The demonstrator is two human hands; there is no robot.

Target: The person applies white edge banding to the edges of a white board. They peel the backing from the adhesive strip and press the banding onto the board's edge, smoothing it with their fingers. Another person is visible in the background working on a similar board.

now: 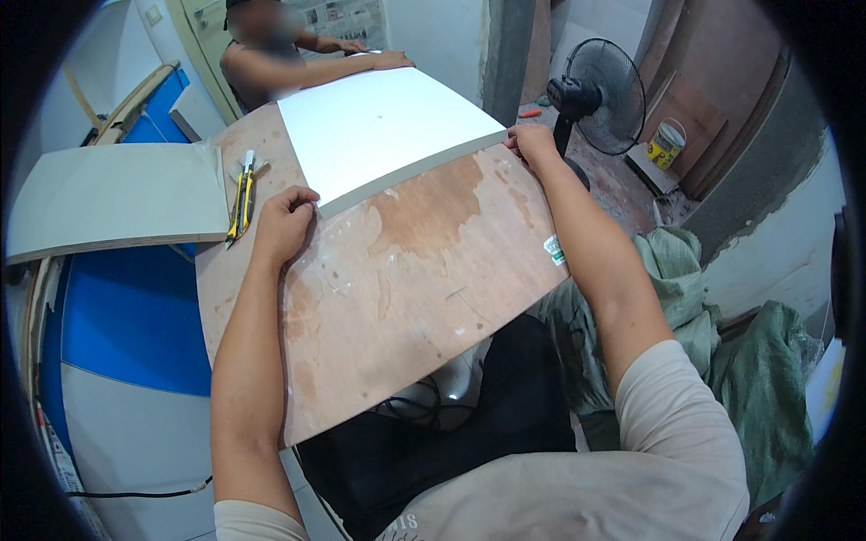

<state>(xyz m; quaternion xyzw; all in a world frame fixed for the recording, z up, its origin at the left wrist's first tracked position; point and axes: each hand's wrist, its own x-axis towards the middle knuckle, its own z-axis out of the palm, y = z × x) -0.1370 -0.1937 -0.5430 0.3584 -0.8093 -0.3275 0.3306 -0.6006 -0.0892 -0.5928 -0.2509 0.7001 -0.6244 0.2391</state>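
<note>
A white rectangular panel [388, 126] with a thin grey edge lies flat on a brown plywood tabletop [397, 298]. My left hand [287, 221] is closed at the panel's near left corner, thumb and fingers pinched together there. At the near right corner my right hand [532, 144] is likewise closed, fingers on the panel's edge. Across the panel, another person's hands [393, 60] rest along its far edge. A yellow and black utility knife [242, 198] lies on the tabletop, left of my left hand.
A pale board [117, 194] sits at the left over blue panels [135, 307]. To the right stand a black fan [595, 95] and a yellow bucket [666, 144] on a plank. Green sacks [758, 388] slump by the right wall. A black cable [135, 493] runs along the lower left.
</note>
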